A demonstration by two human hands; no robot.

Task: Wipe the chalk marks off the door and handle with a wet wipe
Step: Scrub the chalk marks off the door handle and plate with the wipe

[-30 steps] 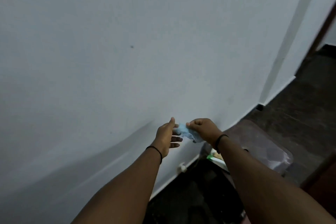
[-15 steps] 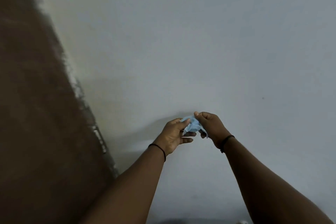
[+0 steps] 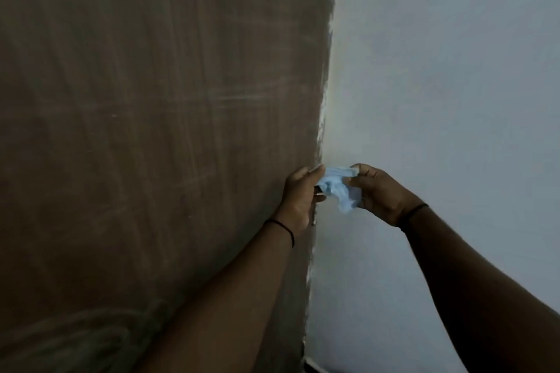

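The picture is dim and soft, so fine detail is hard to read. The brown door (image 3: 151, 130) fills the left half and runs out of frame at the top, left and bottom; no handle can be made out on the part that shows. Faint pale chalk marks (image 3: 242, 97) streak across it as smeared horizontal and slanting lines, and looping curves (image 3: 91, 330) show weakly near the bottom left corner, partly cut by the frame edge. Their exact shapes are too blurred to tell. The door's right edge is ragged with white smears where it meets the pale grey wall (image 3: 454, 70), which takes up the right half. A small metal piece (image 3: 315, 215) peeks out on that edge just below the left hand; what it is cannot be told.

The light blue wet wipe (image 3: 339, 188) is held in the air between both hands, in front of the seam of door and wall, crumpled and hanging down in folds. The left hand (image 3: 300, 194) pinches its left end between thumb and curled fingers, fingers together on the wipe; the palm side is hidden. The right hand (image 3: 378, 191) grips the right end, thumb and forefinger closed on the upper corner, the other fingers curled behind the cloth and mostly hidden by it. Each wrist wears a thin dark band (image 3: 281, 227). Both forearms reach in from the bottom edge, cut off below the elbow.
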